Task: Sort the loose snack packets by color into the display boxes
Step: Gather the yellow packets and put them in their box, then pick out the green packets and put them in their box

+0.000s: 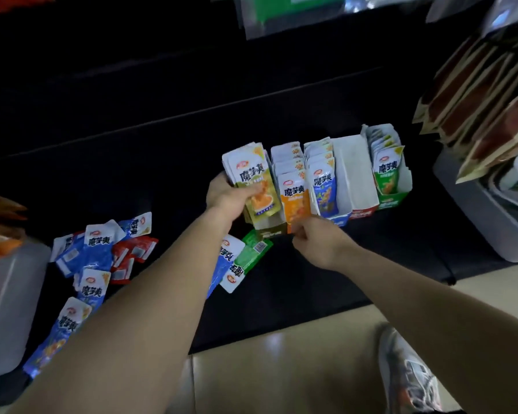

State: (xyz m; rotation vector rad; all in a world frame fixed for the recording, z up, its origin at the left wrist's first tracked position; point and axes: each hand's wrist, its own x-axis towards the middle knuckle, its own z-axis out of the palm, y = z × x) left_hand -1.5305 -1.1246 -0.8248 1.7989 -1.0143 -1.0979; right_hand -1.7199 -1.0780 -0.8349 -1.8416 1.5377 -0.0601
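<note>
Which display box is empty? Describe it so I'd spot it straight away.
Start at the dark shelf with the boxes lined up on it. Between the blue display box and the green display box stands the red-fronted box. It alone shows bare white inner walls and no packets.

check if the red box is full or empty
Empty as far as visible: the red box shows bare white inner walls and no packets.

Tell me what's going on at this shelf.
A person is sorting snack packets into display boxes. The left hand grips a stack of yellow packets at the leftmost box, while the right hand pinches the front of the orange box. The red box looks empty. Loose blue packets, red packets and a green packet lie on the dark shelf.
</note>
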